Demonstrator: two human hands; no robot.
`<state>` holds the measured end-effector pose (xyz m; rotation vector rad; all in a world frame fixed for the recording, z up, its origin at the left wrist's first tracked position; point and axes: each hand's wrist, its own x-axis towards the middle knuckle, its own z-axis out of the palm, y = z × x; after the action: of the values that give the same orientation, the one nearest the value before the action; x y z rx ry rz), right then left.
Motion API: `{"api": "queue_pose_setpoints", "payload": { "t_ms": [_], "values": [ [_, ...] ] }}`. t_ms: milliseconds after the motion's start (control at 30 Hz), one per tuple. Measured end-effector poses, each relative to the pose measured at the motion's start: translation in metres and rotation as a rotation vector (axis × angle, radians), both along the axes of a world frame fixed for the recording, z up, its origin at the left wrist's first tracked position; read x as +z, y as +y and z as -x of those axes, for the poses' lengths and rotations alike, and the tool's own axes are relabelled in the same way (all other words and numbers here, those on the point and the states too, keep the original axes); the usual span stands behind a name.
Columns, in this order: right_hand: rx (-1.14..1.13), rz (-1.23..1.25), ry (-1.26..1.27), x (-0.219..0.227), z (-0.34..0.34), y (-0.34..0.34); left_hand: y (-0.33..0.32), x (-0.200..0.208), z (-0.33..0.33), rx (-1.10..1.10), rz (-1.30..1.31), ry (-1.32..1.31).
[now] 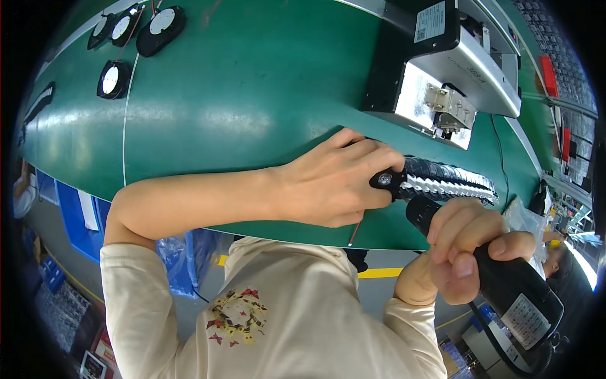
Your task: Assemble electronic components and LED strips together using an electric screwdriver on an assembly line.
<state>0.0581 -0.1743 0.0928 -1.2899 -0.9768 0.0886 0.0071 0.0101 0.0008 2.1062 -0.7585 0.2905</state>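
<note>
My left hand [341,180] is closed over a black part [386,180] with a round metal fastener in its corner. Most of that part is hidden under the fingers, and a short red-and-black wire [355,234] hangs out below them. Beside it, to the right, runs a ribbed black-and-white row of thin pieces [451,180]. In my right hand [467,249] is a black electric screwdriver [527,309], held tilted with its collar [421,213] toward the black part. I cannot make out its bit.
A silver-and-black boxy machine [461,69] stands at the far right of the green table [252,82]. Several round black fans [110,80] with white centres lie at the far left. A blue bin [72,215] is below the table's left edge; a clear bag [525,218] lies at the right.
</note>
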Motion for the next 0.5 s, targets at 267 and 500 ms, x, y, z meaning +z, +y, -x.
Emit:
{"api": "queue_pose_setpoints", "payload": {
  "t_ms": [267, 500],
  "values": [
    [-0.091, -0.024, 0.047, -0.002, 0.006, 0.004, 0.000, 0.005, -0.001, -0.002, 0.010, 0.095],
    [-0.072, -0.434, -0.007, 0.037, -0.012, -0.039, 0.004, 0.014, -0.009, -0.017, 0.045, 0.081]
  ]
}}
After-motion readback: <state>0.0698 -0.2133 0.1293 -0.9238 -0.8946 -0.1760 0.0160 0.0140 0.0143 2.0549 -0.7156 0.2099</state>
